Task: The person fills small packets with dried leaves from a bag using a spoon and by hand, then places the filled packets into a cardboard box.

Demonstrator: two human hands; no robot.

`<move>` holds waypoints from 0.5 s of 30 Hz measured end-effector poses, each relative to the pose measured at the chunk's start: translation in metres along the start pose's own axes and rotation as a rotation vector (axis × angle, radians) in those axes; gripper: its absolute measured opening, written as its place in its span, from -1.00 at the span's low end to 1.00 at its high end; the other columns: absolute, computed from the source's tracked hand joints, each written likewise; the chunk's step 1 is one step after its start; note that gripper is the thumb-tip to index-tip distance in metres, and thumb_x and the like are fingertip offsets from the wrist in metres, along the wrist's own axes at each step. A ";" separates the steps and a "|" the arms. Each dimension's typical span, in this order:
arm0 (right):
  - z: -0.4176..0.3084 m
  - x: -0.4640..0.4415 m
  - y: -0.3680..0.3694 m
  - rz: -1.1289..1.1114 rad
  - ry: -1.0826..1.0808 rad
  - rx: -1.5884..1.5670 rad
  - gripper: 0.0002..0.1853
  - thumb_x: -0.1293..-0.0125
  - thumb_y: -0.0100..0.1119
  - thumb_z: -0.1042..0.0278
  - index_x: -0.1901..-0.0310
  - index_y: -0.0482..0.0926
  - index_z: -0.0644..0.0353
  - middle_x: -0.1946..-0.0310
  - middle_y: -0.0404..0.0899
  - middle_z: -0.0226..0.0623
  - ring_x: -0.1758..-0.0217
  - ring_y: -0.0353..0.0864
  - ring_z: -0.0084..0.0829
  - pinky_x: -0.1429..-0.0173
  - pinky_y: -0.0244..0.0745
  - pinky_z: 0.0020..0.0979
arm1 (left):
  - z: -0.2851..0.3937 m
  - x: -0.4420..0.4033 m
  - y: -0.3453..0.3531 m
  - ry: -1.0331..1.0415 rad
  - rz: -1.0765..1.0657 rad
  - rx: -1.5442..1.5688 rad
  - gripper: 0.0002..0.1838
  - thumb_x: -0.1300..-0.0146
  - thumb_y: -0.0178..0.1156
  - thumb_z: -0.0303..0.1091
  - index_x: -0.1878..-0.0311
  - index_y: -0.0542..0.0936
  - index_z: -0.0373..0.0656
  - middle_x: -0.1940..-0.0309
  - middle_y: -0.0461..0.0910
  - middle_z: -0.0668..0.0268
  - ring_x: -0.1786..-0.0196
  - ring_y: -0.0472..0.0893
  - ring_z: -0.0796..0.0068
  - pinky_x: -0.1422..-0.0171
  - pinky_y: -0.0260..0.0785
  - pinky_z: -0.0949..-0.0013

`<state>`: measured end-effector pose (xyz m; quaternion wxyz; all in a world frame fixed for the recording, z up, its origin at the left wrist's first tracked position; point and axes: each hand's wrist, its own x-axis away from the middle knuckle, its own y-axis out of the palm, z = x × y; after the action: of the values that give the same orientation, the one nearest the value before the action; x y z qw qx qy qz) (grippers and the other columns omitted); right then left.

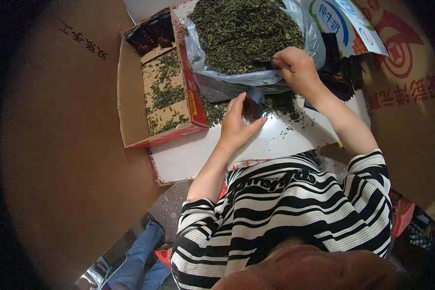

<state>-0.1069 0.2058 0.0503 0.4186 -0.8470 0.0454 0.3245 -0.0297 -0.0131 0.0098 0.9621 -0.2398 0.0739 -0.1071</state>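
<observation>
My left hand (237, 126) curves its thumb and fingers around a small dark shiny packet (252, 110) just in front of the leaf bag. At the bag's near edge, my right hand (297, 71) is closed in a pinch. A thin dark thing shows at its fingertips against the leaves, and its kind is unclear. The large clear plastic bag (217, 79) is full of dried green leaves (241, 31), like loose tea. More loose leaves (280, 106) lie beside the packet on the white board (275, 140).
An open red cardboard box (192, 92) with scattered leaves stands at the left. A printed milk carton (340, 24) and a stack of dark packets (340, 79) are at the right. Large brown cardboard (67, 145) borders the left side. A person's jeans-clad leg (135, 256) shows at lower left.
</observation>
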 end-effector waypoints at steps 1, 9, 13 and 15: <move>0.000 0.002 0.001 0.000 0.000 0.000 -0.91 -0.12 0.26 0.53 0.30 0.59 0.24 0.35 0.59 -0.14 0.26 0.60 -0.15 0.18 0.49 -0.28 | 0.000 -0.002 0.000 -0.014 0.000 -0.002 -0.15 0.11 0.47 -0.21 -0.24 0.31 -0.35 -0.10 0.42 0.02 -0.11 0.50 0.14 -0.19 0.36 0.28; -0.009 0.015 -0.010 0.096 0.123 -0.172 -0.90 -0.14 0.23 0.59 0.28 0.59 0.28 0.36 0.59 -0.21 0.28 0.60 -0.30 0.20 0.47 -0.41 | -0.002 -0.012 -0.003 -0.026 0.029 -0.013 -0.15 0.13 0.46 -0.23 -0.23 0.31 -0.37 -0.06 0.45 0.01 -0.10 0.51 0.11 -0.21 0.35 0.25; -0.009 0.019 -0.020 0.047 0.164 -0.211 -0.89 -0.15 0.22 0.61 0.27 0.58 0.28 0.37 0.58 -0.26 0.27 0.57 -0.40 0.17 0.44 -0.46 | 0.004 -0.018 -0.004 -0.014 0.034 -0.082 -0.16 0.13 0.46 -0.24 -0.23 0.32 -0.34 -0.05 0.45 0.02 -0.10 0.51 0.12 -0.20 0.36 0.25; -0.010 0.019 -0.028 0.007 0.151 -0.287 -0.89 -0.16 0.21 0.62 0.26 0.58 0.29 0.36 0.57 -0.28 0.25 0.56 -0.41 0.15 0.43 -0.47 | 0.006 -0.020 -0.006 -0.013 0.030 -0.078 -0.17 0.13 0.46 -0.24 -0.23 0.33 -0.32 -0.05 0.45 0.02 -0.10 0.51 0.11 -0.19 0.36 0.24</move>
<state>-0.0775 0.2207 0.0629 0.2877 -0.9198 0.0329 0.2647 -0.0484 -0.0109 0.0200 0.9540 -0.2766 0.0752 -0.0879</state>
